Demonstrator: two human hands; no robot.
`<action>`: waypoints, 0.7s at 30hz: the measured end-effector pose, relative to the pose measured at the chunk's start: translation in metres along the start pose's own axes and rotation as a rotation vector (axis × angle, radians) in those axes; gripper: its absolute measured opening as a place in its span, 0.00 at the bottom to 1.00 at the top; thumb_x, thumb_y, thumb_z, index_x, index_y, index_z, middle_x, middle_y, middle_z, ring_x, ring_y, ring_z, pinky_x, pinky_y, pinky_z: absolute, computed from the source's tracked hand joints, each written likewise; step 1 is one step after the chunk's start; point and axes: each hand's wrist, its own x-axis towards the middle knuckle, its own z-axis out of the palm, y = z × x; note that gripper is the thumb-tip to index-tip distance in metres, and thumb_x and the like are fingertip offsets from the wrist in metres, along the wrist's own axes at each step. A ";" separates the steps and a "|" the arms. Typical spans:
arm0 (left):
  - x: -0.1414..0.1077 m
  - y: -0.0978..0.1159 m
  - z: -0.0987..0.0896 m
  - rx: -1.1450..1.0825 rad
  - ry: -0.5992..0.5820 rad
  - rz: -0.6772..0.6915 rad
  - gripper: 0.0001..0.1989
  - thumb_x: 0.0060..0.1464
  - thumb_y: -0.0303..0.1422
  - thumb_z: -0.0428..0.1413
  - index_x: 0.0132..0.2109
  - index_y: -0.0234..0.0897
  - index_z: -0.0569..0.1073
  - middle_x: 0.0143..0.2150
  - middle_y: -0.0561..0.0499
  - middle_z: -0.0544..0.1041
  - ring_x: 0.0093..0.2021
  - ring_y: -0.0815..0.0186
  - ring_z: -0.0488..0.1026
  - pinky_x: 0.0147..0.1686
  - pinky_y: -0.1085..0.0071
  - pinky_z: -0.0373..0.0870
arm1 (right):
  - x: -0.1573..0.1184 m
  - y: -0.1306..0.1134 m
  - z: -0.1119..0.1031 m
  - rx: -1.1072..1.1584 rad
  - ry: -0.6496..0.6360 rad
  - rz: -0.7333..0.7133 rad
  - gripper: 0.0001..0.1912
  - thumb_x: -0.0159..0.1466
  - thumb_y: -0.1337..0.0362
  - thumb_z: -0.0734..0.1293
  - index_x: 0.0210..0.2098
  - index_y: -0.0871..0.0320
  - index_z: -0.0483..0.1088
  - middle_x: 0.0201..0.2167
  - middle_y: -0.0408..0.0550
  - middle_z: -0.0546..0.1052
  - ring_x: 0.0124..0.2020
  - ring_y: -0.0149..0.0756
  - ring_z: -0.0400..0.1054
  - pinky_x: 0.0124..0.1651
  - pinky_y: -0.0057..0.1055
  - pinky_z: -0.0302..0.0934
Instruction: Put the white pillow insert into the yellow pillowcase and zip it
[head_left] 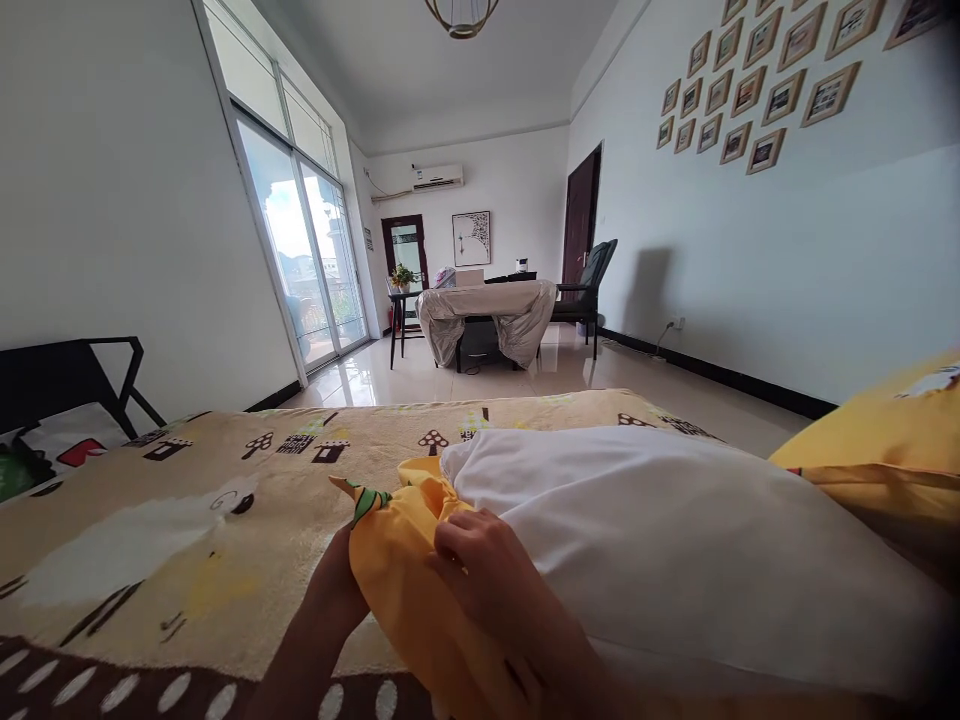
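A white pillow [675, 520] lies on a beige patterned blanket [300, 530], its left end against a bunched yellow pillowcase [405, 570]. The case has a green striped patch near its corner. My left hand [341, 590] is at the left side of the yellow cloth, its fingers mostly hidden behind the fabric. My right hand [484, 560] is closed on the yellow cloth beside the pillow's end, with its fingers curled.
Another yellow pillow [885, 440] is at the right edge. A black chair [67, 380] holding bags stands at the left. Beyond the bed are a covered table [487, 300], a dark armchair [589, 290] and a plant [403, 277].
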 end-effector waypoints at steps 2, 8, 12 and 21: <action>-0.006 0.000 0.008 -0.028 0.017 -0.014 0.07 0.50 0.30 0.56 0.35 0.31 0.76 0.28 0.46 0.78 0.38 0.56 0.77 0.42 0.64 0.73 | -0.001 0.004 -0.009 -0.017 -0.025 -0.040 0.12 0.60 0.70 0.68 0.22 0.58 0.63 0.24 0.40 0.70 0.28 0.30 0.61 0.34 0.27 0.52; -0.020 -0.004 0.024 -0.058 0.018 -0.002 0.10 0.53 0.28 0.53 0.38 0.28 0.77 0.32 0.43 0.79 0.36 0.57 0.77 0.41 0.65 0.73 | -0.004 0.016 -0.024 0.048 -0.066 0.013 0.15 0.60 0.69 0.68 0.20 0.58 0.60 0.23 0.38 0.68 0.26 0.29 0.58 0.33 0.26 0.50; -0.022 -0.008 0.028 -0.084 0.043 0.029 0.14 0.60 0.26 0.46 0.39 0.26 0.76 0.34 0.41 0.79 0.33 0.62 0.77 0.37 0.68 0.74 | -0.004 0.022 -0.032 0.090 -0.090 0.058 0.16 0.60 0.67 0.68 0.20 0.58 0.59 0.23 0.38 0.67 0.26 0.29 0.56 0.32 0.26 0.48; -0.017 -0.010 0.017 -0.044 0.168 0.142 0.11 0.58 0.20 0.48 0.32 0.29 0.73 0.27 0.47 0.76 0.25 0.69 0.74 0.26 0.75 0.72 | -0.009 0.038 -0.055 0.128 -0.098 0.162 0.14 0.60 0.66 0.68 0.21 0.58 0.61 0.20 0.38 0.66 0.25 0.29 0.56 0.31 0.26 0.49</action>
